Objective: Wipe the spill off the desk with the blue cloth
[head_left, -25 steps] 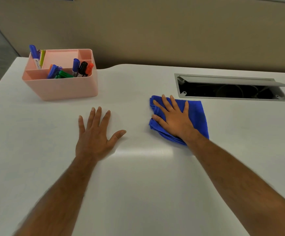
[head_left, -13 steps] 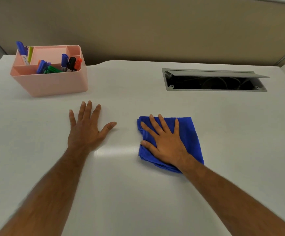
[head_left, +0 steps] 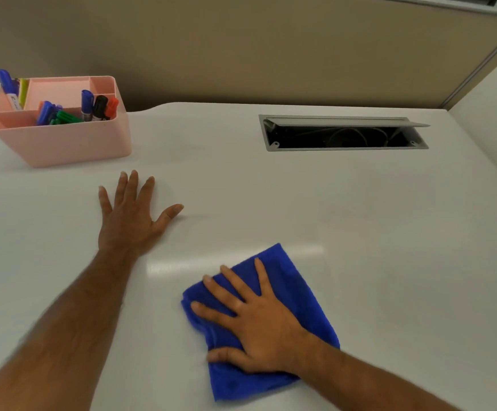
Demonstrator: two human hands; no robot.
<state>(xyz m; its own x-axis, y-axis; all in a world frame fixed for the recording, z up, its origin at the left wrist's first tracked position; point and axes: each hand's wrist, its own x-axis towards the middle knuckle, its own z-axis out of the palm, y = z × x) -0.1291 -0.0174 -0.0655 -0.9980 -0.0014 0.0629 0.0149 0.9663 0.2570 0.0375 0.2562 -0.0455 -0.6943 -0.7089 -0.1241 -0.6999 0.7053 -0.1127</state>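
Note:
The folded blue cloth [head_left: 294, 286] lies flat on the white desk [head_left: 389, 232], near me and a little right of centre. My right hand [head_left: 256, 321] presses down on it, palm flat and fingers spread, covering its middle. My left hand [head_left: 131, 215] rests flat on the bare desk to the left of the cloth, fingers apart, holding nothing. I can make out no spill on the desk; only a pale glare patch shows between my hands.
A pink organiser [head_left: 60, 134] with several markers stands at the back left. A grey cable hatch [head_left: 345, 133] with its lid raised sits in the desk at the back right. A beige partition runs behind the desk.
My right hand has dragged the blue cloth toward me across the desk, away from the cable hatch. The left hand has stayed flat in place.

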